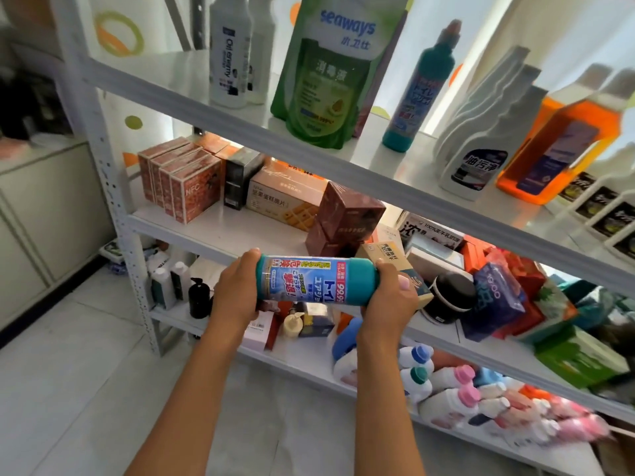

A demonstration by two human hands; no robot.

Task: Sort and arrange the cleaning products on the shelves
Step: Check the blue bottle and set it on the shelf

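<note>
Held bottle: a teal bottle (318, 281) with a blue printed label lies on its side in the air, in front of the white shelf unit (240, 231), level with the unit's second board.
Left hand: the left hand (235, 290) grasps the bottle's left end, fingers (249, 254) curled over the top of it.
Right hand: the right hand (388, 297) grasps the bottle's right end, thumb towards the camera, fingers wrapped behind it.
Top board of the unit: a second teal bottle (417, 94) of the same kind stands upright with a pink cap. Left of it stands a green refill pouch (326, 73), and further left two white bottles (230, 53). Right of it stand white spray-shaped bottles (481, 132), then an orange bottle (563, 142).
Second board of the unit: red cartons (185, 187) stand at the left, then a black box (240, 176), a biscuit box (285, 201) and brown boxes (343, 214) directly behind the held bottle.
Lower boards of the unit: a black pump bottle (199, 298) stands left of the left hand; white bottles with pink, blue and green caps (457, 389) lie packed on the lowest board to the right of the right forearm.
</note>
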